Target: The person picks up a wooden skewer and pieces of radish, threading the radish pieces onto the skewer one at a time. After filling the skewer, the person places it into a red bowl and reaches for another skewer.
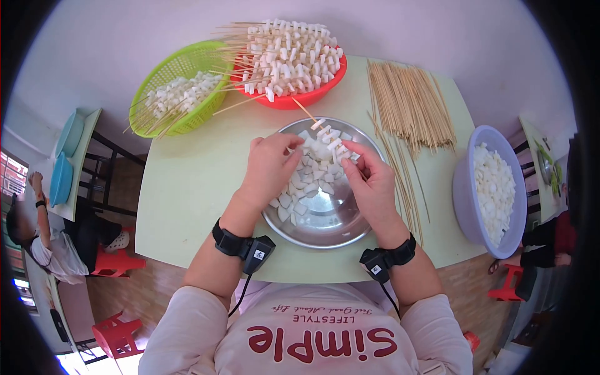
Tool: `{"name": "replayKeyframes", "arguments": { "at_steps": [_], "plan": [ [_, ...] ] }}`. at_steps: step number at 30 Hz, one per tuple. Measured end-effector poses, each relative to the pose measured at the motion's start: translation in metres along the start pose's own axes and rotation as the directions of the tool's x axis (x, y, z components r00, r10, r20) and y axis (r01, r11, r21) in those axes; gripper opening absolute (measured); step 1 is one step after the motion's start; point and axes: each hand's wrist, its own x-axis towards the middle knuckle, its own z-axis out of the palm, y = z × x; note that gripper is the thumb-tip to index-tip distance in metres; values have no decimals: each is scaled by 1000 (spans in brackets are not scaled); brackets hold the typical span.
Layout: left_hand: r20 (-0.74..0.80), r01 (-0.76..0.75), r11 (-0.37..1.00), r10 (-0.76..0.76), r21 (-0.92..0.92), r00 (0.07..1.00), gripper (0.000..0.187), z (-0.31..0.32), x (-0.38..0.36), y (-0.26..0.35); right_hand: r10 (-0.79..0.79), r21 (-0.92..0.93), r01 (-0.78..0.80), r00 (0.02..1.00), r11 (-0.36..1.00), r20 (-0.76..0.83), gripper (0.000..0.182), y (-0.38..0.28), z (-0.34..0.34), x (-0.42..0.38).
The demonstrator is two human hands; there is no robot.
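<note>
A bamboo skewer (304,109) threaded with several white chunks (332,138) slants over the steel bowl (322,234). My right hand (374,181) grips its near end, thumb and fingers closed around the lower chunks. To the left, my left hand (270,164) is curled in a pinch over the bowl, close to the skewer; whatever is between its fingertips is too small to make out. Loose white pieces (304,184) cover the left and middle of the bowl's bottom, below both hands.
Loaded skewers (290,59) pile high in a red basin (306,100). Left of it stands a green basket (147,90) with more. Bare bamboo sticks (409,103) lie at the back right. A purple tub (465,200) holds white pieces. Other people sit at both sides.
</note>
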Motion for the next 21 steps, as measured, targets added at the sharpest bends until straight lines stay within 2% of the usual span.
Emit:
{"name": "replayKeyframes", "arguments": {
  "at_steps": [1,2,4,5,7,11,14,16,21],
  "plan": [
    [-44,81,977,-91,-199,995,23,-1,1,0,1,2,-1,1000,1000,1,29,0,0,0],
    [-44,82,977,-92,-199,995,23,0,1,-1,1,2,-1,1000,1000,1,29,0,0,0],
    [-197,46,950,-111,-309,974,23,4,2,-6,2,6,-2,1000,1000,6,30,-1,0,0],
    [-197,46,950,-111,-309,974,23,4,2,-6,2,6,-2,1000,1000,6,30,-1,0,0],
    [-294,9,937,-119,-350,948,24,5,3,-6,-9,-14,9,999,1000,43,30,-1,-1,0],
    [-285,39,924,-157,-380,946,26,4,3,-9,-1,-33,3,997,999,79,30,-3,-1,-1],
    [-350,43,903,-209,-427,913,21,4,5,-13,7,-61,-1,994,998,112,30,-7,-1,-2],
    [-363,38,854,-261,-519,895,18,6,6,-18,12,-74,-2,990,997,140,29,-8,-1,-2],
    [-340,87,806,-342,-586,876,16,3,8,-18,5,-112,13,988,994,157,29,-8,-2,-2]
  ]
}}
